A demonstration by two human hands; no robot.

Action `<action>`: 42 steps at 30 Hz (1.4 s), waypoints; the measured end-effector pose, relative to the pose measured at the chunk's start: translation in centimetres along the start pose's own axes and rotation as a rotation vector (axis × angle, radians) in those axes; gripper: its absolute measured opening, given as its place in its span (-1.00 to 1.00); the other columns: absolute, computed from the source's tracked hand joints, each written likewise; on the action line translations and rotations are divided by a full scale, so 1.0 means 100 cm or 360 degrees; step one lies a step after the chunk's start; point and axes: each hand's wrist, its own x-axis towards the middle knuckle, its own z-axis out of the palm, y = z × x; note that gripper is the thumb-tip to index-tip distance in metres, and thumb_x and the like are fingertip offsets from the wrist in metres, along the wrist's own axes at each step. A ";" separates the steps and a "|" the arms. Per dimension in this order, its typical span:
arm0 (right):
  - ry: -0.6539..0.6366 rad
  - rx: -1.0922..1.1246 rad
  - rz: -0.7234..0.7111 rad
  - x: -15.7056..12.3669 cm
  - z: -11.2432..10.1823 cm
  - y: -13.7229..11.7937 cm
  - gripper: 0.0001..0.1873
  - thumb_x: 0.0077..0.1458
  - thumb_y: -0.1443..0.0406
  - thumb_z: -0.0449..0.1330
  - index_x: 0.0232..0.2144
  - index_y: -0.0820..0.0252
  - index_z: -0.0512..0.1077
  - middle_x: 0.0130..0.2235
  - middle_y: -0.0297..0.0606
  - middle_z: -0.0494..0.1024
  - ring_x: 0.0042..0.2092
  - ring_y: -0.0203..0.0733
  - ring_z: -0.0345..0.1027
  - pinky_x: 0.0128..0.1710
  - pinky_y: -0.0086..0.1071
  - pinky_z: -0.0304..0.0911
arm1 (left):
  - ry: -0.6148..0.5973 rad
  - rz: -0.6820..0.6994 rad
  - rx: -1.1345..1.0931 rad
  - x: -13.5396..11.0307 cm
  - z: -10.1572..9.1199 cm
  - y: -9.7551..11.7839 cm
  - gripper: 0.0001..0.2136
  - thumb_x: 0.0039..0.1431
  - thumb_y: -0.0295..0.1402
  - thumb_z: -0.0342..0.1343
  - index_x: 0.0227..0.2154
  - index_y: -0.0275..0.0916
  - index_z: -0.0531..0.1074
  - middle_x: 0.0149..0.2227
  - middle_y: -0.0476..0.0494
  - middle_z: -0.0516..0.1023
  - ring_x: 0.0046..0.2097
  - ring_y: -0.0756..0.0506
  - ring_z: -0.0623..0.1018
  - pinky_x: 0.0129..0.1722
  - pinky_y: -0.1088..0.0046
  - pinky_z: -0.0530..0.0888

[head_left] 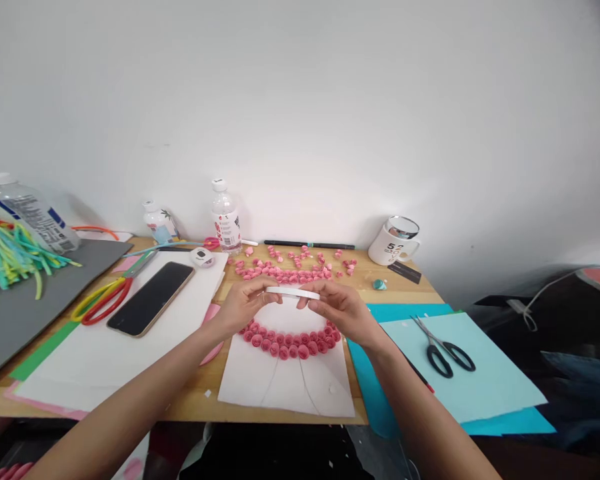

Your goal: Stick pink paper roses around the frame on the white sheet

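Note:
Above the paper, my left hand and my right hand pinch opposite ends of a narrow white tape roll, seen nearly edge-on. Below them lies a white paper sheet with pencil lines running down its lower part. Rolled pink paper flowers form a curved double band across that sheet, and my hands hide part of the ring's sides. Many loose small pink paper rolls lie just beyond my hands.
Left are a phone, scissors with red and yellow handles and a grey mat. Bottles, a black pen and a mug line the wall. Black-handled scissors rest on blue paper at right.

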 end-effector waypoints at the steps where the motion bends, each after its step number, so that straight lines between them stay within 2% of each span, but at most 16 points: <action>1: 0.0044 0.0030 -0.0015 0.000 -0.001 0.003 -0.82 0.14 0.21 0.17 -0.21 0.14 0.46 -0.29 -0.28 0.57 -0.22 -0.24 0.42 -0.19 -0.34 0.30 | -0.0026 -0.0021 -0.0071 0.001 -0.001 -0.001 -0.76 0.16 -0.18 0.06 -0.40 -0.25 0.50 -0.38 -0.10 0.56 -0.31 -0.06 0.51 -0.28 0.44 0.45; 4: 0.0157 0.0048 -0.0046 0.001 0.002 0.010 -0.85 0.11 0.20 0.20 -0.28 0.10 0.51 -0.36 -0.31 0.59 -0.27 -0.22 0.45 -0.21 -0.30 0.34 | 0.0012 -0.0063 -0.0064 0.002 -0.001 -0.002 -0.78 0.13 -0.20 0.11 -0.27 -0.21 0.50 -0.21 -0.15 0.57 -0.16 -0.11 0.52 -0.15 0.38 0.45; 7: 0.0380 -0.0090 -0.0088 0.002 0.009 0.012 -0.86 0.05 0.19 0.25 -0.33 0.06 0.56 -0.37 -0.33 0.63 -0.31 -0.16 0.48 -0.08 -0.14 0.33 | 0.0277 -0.0019 -0.0011 0.002 0.003 0.002 -0.70 0.09 -0.23 0.16 -0.11 -0.15 0.44 -0.03 -0.17 0.48 0.01 -0.15 0.45 -0.01 0.31 0.41; 9: 0.0529 -0.0253 -0.0134 0.004 0.014 0.012 -0.86 0.01 0.20 0.28 -0.32 0.03 0.57 -0.35 -0.35 0.64 -0.28 -0.11 0.50 0.09 -0.01 0.20 | 0.0433 0.0048 -0.0088 0.003 0.007 0.008 -0.74 0.09 -0.26 0.17 -0.15 -0.17 0.44 -0.04 -0.18 0.46 0.02 -0.14 0.44 -0.01 0.32 0.42; 11: 0.0556 -0.0423 -0.0201 0.006 0.017 0.012 -0.88 0.00 0.22 0.30 -0.33 0.01 0.57 -0.34 -0.38 0.64 -0.28 -0.11 0.51 0.19 0.06 0.06 | 0.0486 0.0078 -0.0177 0.003 0.010 0.015 -0.82 0.07 -0.29 0.19 -0.26 -0.21 0.46 -0.11 -0.17 0.47 0.01 -0.12 0.45 -0.03 0.35 0.44; 14: 0.0513 -0.0608 -0.0318 0.007 0.021 0.012 -0.88 0.02 0.27 0.29 -0.32 -0.01 0.57 -0.35 -0.41 0.64 -0.38 -0.18 0.51 0.20 0.06 0.05 | 0.0476 0.0065 -0.0211 0.004 0.014 0.023 -0.86 0.02 -0.34 0.24 -0.34 -0.22 0.49 -0.13 -0.16 0.48 0.01 -0.13 0.45 -0.02 0.34 0.45; 17: 0.0500 -0.0766 -0.0430 0.005 0.026 0.011 -0.88 0.05 0.30 0.26 -0.31 0.01 0.55 -0.37 -0.40 0.64 -0.44 -0.24 0.49 0.12 -0.01 0.18 | 0.0500 0.0032 -0.0208 0.003 0.016 0.023 -0.87 -0.02 -0.35 0.27 -0.36 -0.21 0.51 -0.12 -0.17 0.49 0.00 -0.14 0.45 -0.01 0.31 0.45; 20: 0.0452 -0.0913 -0.0548 0.004 0.030 0.011 -0.93 0.09 0.31 0.22 -0.33 0.10 0.52 -0.42 -0.36 0.62 -0.46 -0.26 0.46 -0.16 -0.20 0.38 | 0.0505 -0.0020 -0.0261 0.000 0.019 0.022 -0.89 -0.03 -0.37 0.27 -0.39 -0.22 0.52 -0.13 -0.16 0.49 -0.01 -0.13 0.46 -0.01 0.32 0.47; 23: 0.0453 -0.0990 -0.0582 0.003 0.034 0.012 -0.90 0.11 0.27 0.20 -0.41 0.17 0.46 -0.49 -0.32 0.58 -0.47 -0.26 0.43 -0.46 -0.37 0.32 | 0.0552 -0.0039 -0.0375 -0.004 0.021 0.023 -0.90 -0.05 -0.42 0.27 -0.42 -0.22 0.50 -0.14 -0.14 0.50 -0.02 -0.11 0.48 0.00 0.33 0.46; 25: 0.0446 -0.1026 -0.0577 0.003 0.036 0.013 -0.85 0.13 0.25 0.18 -0.44 0.19 0.41 -0.52 -0.31 0.55 -0.48 -0.27 0.42 -0.52 -0.42 0.26 | 0.0571 -0.0034 -0.0385 -0.005 0.020 0.024 -0.92 -0.04 -0.44 0.26 -0.44 -0.23 0.49 -0.14 -0.13 0.51 -0.03 -0.10 0.49 -0.01 0.34 0.47; 29: 0.0337 -0.1079 -0.0547 0.001 0.038 0.010 -0.84 0.17 0.23 0.13 -0.41 0.19 0.36 -0.52 -0.30 0.53 -0.47 -0.26 0.43 -0.50 -0.44 0.22 | 0.0558 -0.0023 -0.0291 -0.008 0.016 0.026 -0.94 -0.06 -0.43 0.26 -0.52 -0.23 0.48 -0.14 -0.16 0.52 -0.02 -0.13 0.48 -0.05 0.34 0.47; 32: 0.0191 -0.1056 -0.0458 -0.003 0.038 0.000 -0.87 0.18 0.23 0.12 -0.33 0.18 0.37 -0.49 -0.31 0.53 -0.49 -0.30 0.37 -0.50 -0.45 0.21 | 0.0522 -0.0100 -0.0294 -0.010 0.013 0.028 -0.90 -0.05 -0.42 0.24 -0.59 -0.24 0.44 -0.19 -0.15 0.53 -0.06 -0.14 0.49 -0.10 0.36 0.48; 36: -0.0004 -0.0883 -0.0337 -0.008 0.038 -0.010 -0.80 0.24 0.30 -0.02 -0.14 0.16 0.34 -0.34 -0.25 0.57 -0.44 -0.31 0.37 -0.43 -0.44 0.25 | 0.0517 -0.0203 -0.0458 -0.010 0.012 0.032 -0.93 -0.04 -0.40 0.24 -0.51 -0.24 0.45 -0.23 -0.13 0.53 -0.14 -0.10 0.52 -0.16 0.38 0.49; 39: -0.0023 -0.1012 -0.0449 -0.008 0.032 -0.013 -0.75 0.24 0.33 -0.04 -0.07 0.17 0.32 -0.29 -0.19 0.57 -0.35 -0.24 0.40 -0.32 -0.37 0.29 | 0.0497 -0.0155 -0.0469 -0.005 0.011 0.035 -0.93 -0.05 -0.39 0.26 -0.48 -0.24 0.49 -0.21 -0.14 0.51 -0.14 -0.09 0.51 -0.18 0.41 0.49; 42: -0.0097 -0.1147 -0.0593 -0.002 0.019 -0.019 -0.73 0.24 0.36 -0.05 -0.04 0.20 0.32 -0.29 -0.17 0.57 -0.31 -0.21 0.41 -0.28 -0.33 0.30 | 0.0443 -0.0041 -0.0408 0.008 0.006 0.036 -0.88 -0.07 -0.35 0.28 -0.55 -0.26 0.47 -0.23 -0.14 0.49 -0.15 -0.08 0.49 -0.22 0.46 0.47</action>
